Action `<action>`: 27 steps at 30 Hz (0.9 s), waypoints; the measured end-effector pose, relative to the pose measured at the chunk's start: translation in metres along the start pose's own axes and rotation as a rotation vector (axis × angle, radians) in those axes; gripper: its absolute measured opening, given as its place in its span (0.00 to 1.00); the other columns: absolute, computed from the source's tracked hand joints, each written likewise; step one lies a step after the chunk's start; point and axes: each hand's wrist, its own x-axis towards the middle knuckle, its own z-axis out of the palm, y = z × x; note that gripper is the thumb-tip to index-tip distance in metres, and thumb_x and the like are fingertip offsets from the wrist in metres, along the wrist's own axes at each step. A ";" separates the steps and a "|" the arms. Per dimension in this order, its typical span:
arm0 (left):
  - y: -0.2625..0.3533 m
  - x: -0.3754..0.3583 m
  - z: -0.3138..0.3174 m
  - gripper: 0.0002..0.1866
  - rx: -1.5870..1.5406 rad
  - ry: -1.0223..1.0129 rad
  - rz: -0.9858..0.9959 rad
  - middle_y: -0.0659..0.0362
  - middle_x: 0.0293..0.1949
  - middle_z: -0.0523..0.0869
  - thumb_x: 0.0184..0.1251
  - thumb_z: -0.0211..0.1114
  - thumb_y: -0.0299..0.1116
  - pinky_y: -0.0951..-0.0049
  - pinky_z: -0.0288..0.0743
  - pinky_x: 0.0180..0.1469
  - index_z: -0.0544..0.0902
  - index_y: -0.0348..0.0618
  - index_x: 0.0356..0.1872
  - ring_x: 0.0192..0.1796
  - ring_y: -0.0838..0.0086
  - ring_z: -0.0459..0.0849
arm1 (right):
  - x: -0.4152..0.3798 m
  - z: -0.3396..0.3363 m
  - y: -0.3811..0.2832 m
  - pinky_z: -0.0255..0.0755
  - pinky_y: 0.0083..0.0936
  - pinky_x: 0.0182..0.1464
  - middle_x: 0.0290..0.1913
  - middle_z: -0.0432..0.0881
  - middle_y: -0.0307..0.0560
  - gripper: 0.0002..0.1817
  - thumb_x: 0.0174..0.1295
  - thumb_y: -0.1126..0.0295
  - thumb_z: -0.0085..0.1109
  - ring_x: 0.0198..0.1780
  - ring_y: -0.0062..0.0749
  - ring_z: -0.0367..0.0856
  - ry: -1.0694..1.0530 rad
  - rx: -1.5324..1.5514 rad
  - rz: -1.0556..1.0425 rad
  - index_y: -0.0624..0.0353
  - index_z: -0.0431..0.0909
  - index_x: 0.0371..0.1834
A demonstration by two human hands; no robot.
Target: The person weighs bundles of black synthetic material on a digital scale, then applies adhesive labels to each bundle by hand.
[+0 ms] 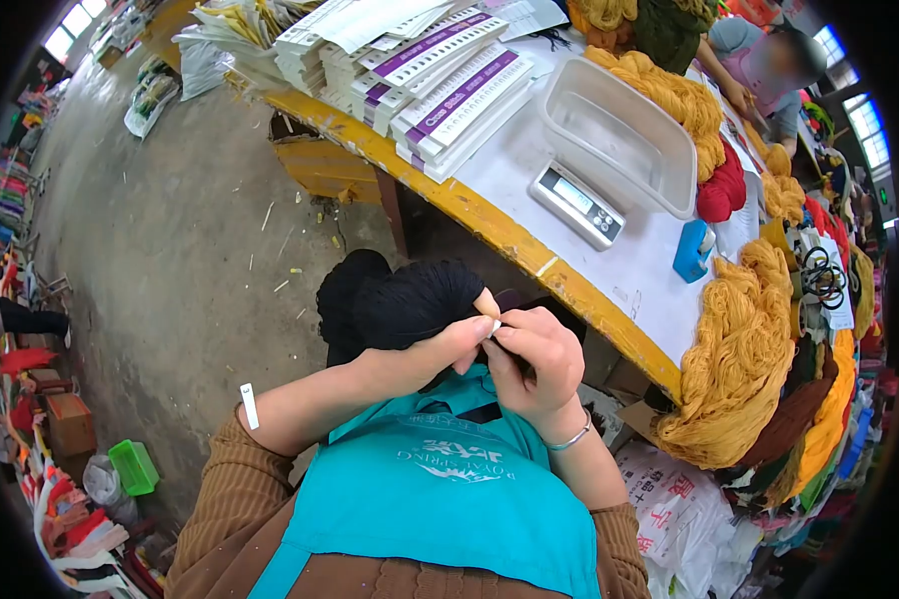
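Note:
A thick skein of black yarn (410,304) hangs over my left hand (454,341), whose fingers are closed around it with one fingertip showing past its edge. My right hand (539,361) is pinched close against the left thumb. Between the fingertips of both hands is a small white piece (495,326), possibly a label; most of it is hidden. A white strip (249,406) with a mark on it is stuck to my left forearm. The teal apron (459,489) lies just beneath my hands.
On the yellow-edged table (509,235) are stacked cross-stitch cards (459,105), a clear plastic tub (624,130), a digital scale (577,205), a blue tape dispenser (691,250) and mustard yarn (734,359). Another person (759,70) sits at the far side. Plastic bags (679,519) lie at lower right.

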 end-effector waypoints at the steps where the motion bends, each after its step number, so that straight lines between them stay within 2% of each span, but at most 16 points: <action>1: -0.001 0.000 0.001 0.05 -0.001 0.002 0.000 0.66 0.27 0.78 0.74 0.57 0.28 0.83 0.70 0.32 0.78 0.40 0.37 0.30 0.86 0.75 | 0.002 -0.001 -0.001 0.75 0.24 0.32 0.36 0.84 0.50 0.18 0.53 0.84 0.67 0.32 0.39 0.83 -0.030 0.014 0.050 0.61 0.75 0.46; 3: -0.007 0.002 0.005 0.04 0.217 0.075 0.144 0.65 0.31 0.79 0.73 0.57 0.27 0.81 0.72 0.36 0.78 0.40 0.38 0.34 0.85 0.76 | -0.006 0.007 -0.004 0.76 0.21 0.38 0.40 0.82 0.49 0.19 0.58 0.84 0.63 0.36 0.30 0.82 0.091 0.280 0.320 0.64 0.71 0.52; 5: -0.016 0.002 0.007 0.04 0.225 0.085 0.162 0.64 0.33 0.79 0.73 0.58 0.28 0.79 0.74 0.40 0.78 0.39 0.38 0.38 0.84 0.77 | -0.008 0.003 -0.005 0.76 0.20 0.47 0.42 0.80 0.46 0.19 0.63 0.84 0.59 0.42 0.22 0.81 0.090 0.488 0.616 0.64 0.67 0.55; 8: -0.013 0.002 0.007 0.04 0.348 0.130 0.158 0.63 0.33 0.79 0.73 0.59 0.29 0.79 0.74 0.40 0.79 0.39 0.39 0.37 0.84 0.77 | -0.004 -0.003 -0.002 0.75 0.20 0.50 0.43 0.80 0.45 0.18 0.63 0.84 0.59 0.45 0.22 0.80 0.079 0.649 0.689 0.63 0.67 0.55; 10: -0.011 0.003 0.004 0.06 0.300 0.107 0.053 0.63 0.33 0.79 0.74 0.59 0.30 0.79 0.74 0.39 0.79 0.38 0.40 0.37 0.84 0.77 | -0.004 -0.005 0.002 0.74 0.20 0.52 0.45 0.79 0.45 0.19 0.63 0.84 0.59 0.47 0.22 0.79 0.040 0.668 0.686 0.63 0.68 0.55; 14: -0.014 0.004 0.004 0.07 0.276 0.149 0.034 0.64 0.33 0.79 0.74 0.59 0.31 0.80 0.73 0.37 0.79 0.38 0.41 0.34 0.84 0.77 | -0.002 -0.007 0.009 0.74 0.20 0.54 0.45 0.78 0.43 0.19 0.61 0.85 0.59 0.48 0.22 0.79 -0.001 0.694 0.702 0.63 0.68 0.54; 16: -0.004 0.003 0.002 0.10 0.281 0.086 -0.090 0.64 0.34 0.80 0.76 0.57 0.35 0.80 0.72 0.35 0.79 0.39 0.41 0.33 0.85 0.76 | -0.001 -0.016 0.019 0.74 0.20 0.54 0.45 0.78 0.42 0.19 0.60 0.85 0.59 0.48 0.22 0.79 -0.105 0.754 0.733 0.62 0.69 0.54; 17: -0.004 0.006 -0.001 0.10 0.282 0.085 -0.093 0.64 0.34 0.80 0.76 0.57 0.35 0.80 0.72 0.35 0.79 0.39 0.41 0.33 0.85 0.76 | 0.002 -0.024 0.023 0.74 0.20 0.53 0.45 0.78 0.42 0.19 0.60 0.84 0.59 0.48 0.22 0.79 -0.171 0.761 0.764 0.62 0.69 0.54; 19: -0.003 0.012 -0.006 0.15 0.057 -0.048 -0.196 0.64 0.32 0.79 0.79 0.53 0.41 0.82 0.72 0.36 0.80 0.39 0.41 0.34 0.84 0.76 | 0.010 -0.030 0.029 0.74 0.20 0.52 0.43 0.80 0.42 0.19 0.61 0.83 0.60 0.46 0.21 0.80 -0.227 0.786 0.748 0.62 0.70 0.54; 20: 0.001 0.013 -0.005 0.19 0.054 -0.074 -0.261 0.64 0.29 0.77 0.80 0.50 0.46 0.82 0.72 0.38 0.80 0.39 0.42 0.34 0.84 0.75 | 0.013 -0.032 0.032 0.74 0.20 0.52 0.43 0.80 0.42 0.19 0.61 0.83 0.60 0.46 0.21 0.80 -0.224 0.787 0.749 0.62 0.70 0.54; 22: -0.002 0.013 -0.008 0.20 0.112 -0.107 -0.262 0.64 0.28 0.77 0.80 0.51 0.46 0.82 0.71 0.42 0.80 0.39 0.42 0.34 0.84 0.74 | 0.018 -0.039 0.036 0.74 0.21 0.53 0.42 0.80 0.41 0.18 0.61 0.82 0.60 0.46 0.22 0.81 -0.355 0.730 0.708 0.62 0.70 0.54; 24: -0.007 0.014 -0.011 0.20 0.169 -0.139 -0.265 0.65 0.27 0.76 0.79 0.51 0.47 0.82 0.71 0.46 0.80 0.39 0.42 0.34 0.84 0.73 | 0.019 -0.043 0.041 0.74 0.21 0.53 0.43 0.81 0.42 0.18 0.61 0.82 0.60 0.46 0.22 0.81 -0.400 0.701 0.679 0.62 0.71 0.54; 25: -0.009 0.015 -0.011 0.20 0.125 -0.138 -0.325 0.65 0.28 0.76 0.79 0.53 0.48 0.82 0.69 0.50 0.80 0.39 0.42 0.36 0.84 0.74 | 0.020 -0.044 0.042 0.74 0.22 0.54 0.43 0.81 0.42 0.17 0.61 0.82 0.60 0.47 0.23 0.81 -0.447 0.670 0.648 0.62 0.71 0.53; 26: -0.013 0.016 -0.010 0.20 0.081 -0.136 -0.386 0.65 0.28 0.76 0.78 0.54 0.48 0.81 0.68 0.54 0.80 0.39 0.42 0.37 0.85 0.74 | 0.019 -0.044 0.042 0.74 0.22 0.54 0.43 0.81 0.42 0.17 0.61 0.82 0.60 0.47 0.23 0.81 -0.445 0.671 0.650 0.62 0.71 0.53; 27: -0.013 0.018 -0.009 0.20 0.081 -0.140 -0.389 0.65 0.28 0.76 0.78 0.54 0.48 0.81 0.68 0.54 0.80 0.39 0.42 0.37 0.85 0.74 | 0.018 -0.044 0.042 0.74 0.21 0.54 0.43 0.81 0.42 0.18 0.62 0.82 0.61 0.47 0.23 0.82 -0.425 0.679 0.668 0.62 0.71 0.54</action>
